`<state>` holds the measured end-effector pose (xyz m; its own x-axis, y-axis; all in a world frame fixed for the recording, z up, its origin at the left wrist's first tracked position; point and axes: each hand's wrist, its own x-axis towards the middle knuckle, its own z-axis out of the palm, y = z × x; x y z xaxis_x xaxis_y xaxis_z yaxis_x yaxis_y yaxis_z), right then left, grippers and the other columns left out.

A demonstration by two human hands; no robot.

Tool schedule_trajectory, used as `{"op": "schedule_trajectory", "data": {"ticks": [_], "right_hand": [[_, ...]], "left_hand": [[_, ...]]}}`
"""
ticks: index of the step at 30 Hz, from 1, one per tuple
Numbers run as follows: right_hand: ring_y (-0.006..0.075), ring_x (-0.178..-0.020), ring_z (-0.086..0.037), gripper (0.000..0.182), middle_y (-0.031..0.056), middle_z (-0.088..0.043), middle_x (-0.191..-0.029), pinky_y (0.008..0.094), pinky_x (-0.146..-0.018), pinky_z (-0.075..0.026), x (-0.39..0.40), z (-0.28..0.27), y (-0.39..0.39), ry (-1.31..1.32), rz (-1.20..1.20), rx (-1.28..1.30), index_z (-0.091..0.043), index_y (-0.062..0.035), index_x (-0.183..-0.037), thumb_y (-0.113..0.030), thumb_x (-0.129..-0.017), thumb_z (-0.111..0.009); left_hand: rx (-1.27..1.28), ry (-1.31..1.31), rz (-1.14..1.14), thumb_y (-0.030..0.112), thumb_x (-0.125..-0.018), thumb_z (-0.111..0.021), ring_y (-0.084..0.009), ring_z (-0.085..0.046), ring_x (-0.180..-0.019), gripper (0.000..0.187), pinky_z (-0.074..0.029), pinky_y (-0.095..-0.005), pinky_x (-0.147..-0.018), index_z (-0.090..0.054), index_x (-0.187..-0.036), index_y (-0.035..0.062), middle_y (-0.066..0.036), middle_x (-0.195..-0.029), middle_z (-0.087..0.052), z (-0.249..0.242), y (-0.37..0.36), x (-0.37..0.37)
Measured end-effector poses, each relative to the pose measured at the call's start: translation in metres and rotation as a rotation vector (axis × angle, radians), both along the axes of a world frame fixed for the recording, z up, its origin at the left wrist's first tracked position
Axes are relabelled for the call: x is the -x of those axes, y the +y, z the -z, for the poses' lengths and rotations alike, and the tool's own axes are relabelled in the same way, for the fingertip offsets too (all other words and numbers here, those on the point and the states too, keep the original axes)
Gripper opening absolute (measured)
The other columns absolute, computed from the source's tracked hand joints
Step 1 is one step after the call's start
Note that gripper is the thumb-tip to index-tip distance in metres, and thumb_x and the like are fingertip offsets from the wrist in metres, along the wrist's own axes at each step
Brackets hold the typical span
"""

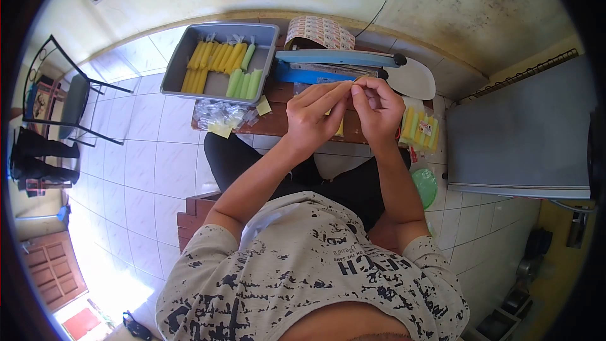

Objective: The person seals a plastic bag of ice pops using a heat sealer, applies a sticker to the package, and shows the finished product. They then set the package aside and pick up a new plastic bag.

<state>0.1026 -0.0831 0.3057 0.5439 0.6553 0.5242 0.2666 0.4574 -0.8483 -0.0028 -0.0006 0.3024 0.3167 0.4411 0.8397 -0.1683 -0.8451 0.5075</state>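
My left hand (315, 112) and my right hand (379, 108) meet above the low brown table, thumbs and fingertips pinched together. What they pinch is too small and too hidden to make out. A bit of yellow (340, 129) shows below and between the hands, mostly covered by them. Just beyond the fingertips stands a blue sealer (297, 74) with a long arm and a black knob. Left of it, a grey tray (170, 82) holds several filled plastic tubes, yellow ones (221, 57) and pale green ones (245, 83).
Clear plastic bags (218, 113) and yellow paper slips (263, 107) lie on the table's left end. At right are packed yellow-green tubes (419, 129), a white tray (410, 79) and a green round item (425, 188). A printed roll (320, 31) stands behind the sealer; a grey cabinet (517, 129) stands right.
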Motion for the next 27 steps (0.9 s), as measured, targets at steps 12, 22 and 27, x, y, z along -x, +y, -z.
{"op": "schedule_trajectory", "data": {"ticks": [12, 22, 27], "right_hand": [[0.0114, -0.083, -0.064, 0.009, 0.0088, -0.064, -0.09, 0.0225, -0.073, -0.055, 0.0018, 0.0012, -0.0013, -0.021, 0.021, 0.016, -0.059, 0.0086, -0.094, 0.006, -0.085, -0.062], [0.0101, -0.083, -0.063, 0.009, 0.0082, -0.064, -0.09, 0.0215, -0.072, -0.054, 0.0021, 0.0031, -0.0024, -0.042, 0.068, 0.026, -0.06, 0.0082, -0.093, 0.007, -0.084, -0.062], [0.0095, -0.082, -0.063, 0.008, 0.0075, -0.065, -0.089, 0.0212, -0.071, -0.054, 0.0024, 0.0021, -0.0028, -0.036, 0.078, 0.042, -0.06, 0.0081, -0.092, 0.007, -0.084, -0.062]], "left_hand": [[0.009, 0.008, 0.0, -0.007, -0.074, -0.069, -0.0204, -0.067, -0.068, 0.023, -0.053, -0.0276, -0.061, -0.07, -0.096, -0.0002, -0.013, -0.085, -0.07, 0.0009, -0.0018, 0.0012], [0.011, 0.02, -0.011, -0.007, -0.074, -0.07, -0.0233, -0.069, -0.073, 0.024, -0.054, -0.0295, -0.065, -0.07, -0.097, -0.0011, -0.014, -0.086, -0.07, 0.0058, -0.0031, -0.0015], [-0.004, 0.019, -0.01, -0.007, -0.074, -0.07, -0.0231, -0.068, -0.073, 0.025, -0.054, -0.0293, -0.064, -0.07, -0.098, -0.0006, -0.013, -0.086, -0.07, 0.0057, -0.003, -0.0014]]}}
